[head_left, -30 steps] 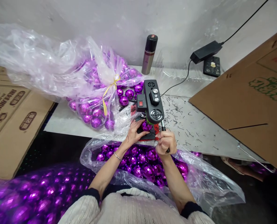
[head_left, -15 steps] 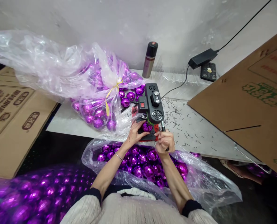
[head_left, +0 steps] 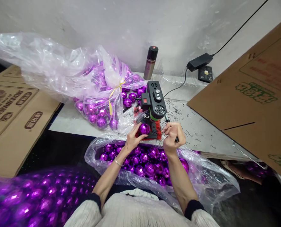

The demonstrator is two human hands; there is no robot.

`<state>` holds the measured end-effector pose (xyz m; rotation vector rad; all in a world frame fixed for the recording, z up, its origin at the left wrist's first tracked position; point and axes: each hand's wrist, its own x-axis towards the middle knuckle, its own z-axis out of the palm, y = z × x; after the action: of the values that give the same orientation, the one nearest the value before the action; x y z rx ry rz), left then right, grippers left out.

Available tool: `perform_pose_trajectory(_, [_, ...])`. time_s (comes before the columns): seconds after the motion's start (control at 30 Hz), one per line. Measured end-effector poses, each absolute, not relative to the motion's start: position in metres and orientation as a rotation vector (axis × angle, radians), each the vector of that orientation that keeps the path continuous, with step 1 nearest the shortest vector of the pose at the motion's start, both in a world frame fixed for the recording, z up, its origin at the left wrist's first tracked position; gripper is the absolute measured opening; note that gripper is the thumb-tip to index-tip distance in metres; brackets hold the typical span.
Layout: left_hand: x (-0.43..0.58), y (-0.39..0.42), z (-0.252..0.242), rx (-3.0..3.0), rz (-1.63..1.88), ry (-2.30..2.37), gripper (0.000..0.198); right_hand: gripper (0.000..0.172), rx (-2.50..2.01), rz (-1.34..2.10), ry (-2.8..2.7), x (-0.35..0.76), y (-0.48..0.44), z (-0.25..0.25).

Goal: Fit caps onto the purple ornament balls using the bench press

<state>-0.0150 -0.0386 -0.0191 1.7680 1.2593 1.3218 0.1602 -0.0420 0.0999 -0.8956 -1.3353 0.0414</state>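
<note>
A shiny purple ball is pinched between the thumb and fingers of my left hand, just left of the base of a small black drill press. My right hand is wrapped round the black grip of the press's lever, on the right side of the machine. Under the machine lies a red mat strewn with dark shavings. The ball is out from under the press head. An open plastic bag full of purple balls lies below my forearms.
A tied clear bag of purple balls sits left of the press, a spray can behind it. Cardboard boxes flank the table. A power adapter hangs by its cable at the back right. More purple balls fill the lower left.
My left hand has drawn the ball leftward and out from beneath the press head. My right hand, still on the lever, has moved to the right and slightly up.
</note>
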Motion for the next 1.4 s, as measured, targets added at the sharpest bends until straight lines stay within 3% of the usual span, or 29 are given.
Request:
perform_pose_trajectory(0.27, [-0.078, -0.140, -0.015, 2.270, 0.982, 1.282, 0.072, 0.040, -0.889, 0.048, -1.336, 0.158, -0.046, 0.094])
perform_pose_trajectory(0.4, [-0.068, -0.072, 0.001, 2.338, 1.280, 1.277, 0.059, 0.039, -0.897, 0.058, -1.310, 0.155, -0.046, 0.090])
perform_pose_trajectory(0.5, [-0.054, 0.016, 0.020, 2.141, 1.376, 1.647, 0.049, 0.038, -0.884, 0.059, -1.317, 0.156, -0.046, 0.089])
perform_pose_trajectory(0.67, [-0.048, 0.113, 0.049, 1.607, 0.895, 2.096, 0.047, 0.036, -0.893, 0.103, -1.320, 0.157, -0.048, 0.083])
perform_pose_trajectory(0.83, [-0.054, 0.131, 0.056, 1.353, 0.923, 1.870, 0.028, 0.036, -0.895, 0.093, -1.318, 0.157, -0.049, 0.079])
perform_pose_trajectory(1.0, [-0.057, 0.109, 0.060, 1.014, 1.146, 1.494, 0.046, 0.035, -0.869, 0.072, -1.338, 0.157, -0.047, 0.080])
perform_pose_trajectory(1.13, [-0.055, 0.063, 0.060, 0.689, 1.290, 1.078, 0.039, 0.035, -0.860, 0.060, -1.325, 0.156, -0.045, 0.090])
perform_pose_trajectory(1.23, [-0.044, 0.030, 0.049, 0.648, 1.269, 1.027, 0.035, 0.037, -0.877, 0.055, -1.308, 0.154, -0.044, 0.104])
perform_pose_trajectory(1.4, [-0.009, -0.001, 0.013, 0.821, 1.315, 1.141, 0.057, 0.037, -0.902, 0.066, -1.329, 0.156, -0.042, 0.122])
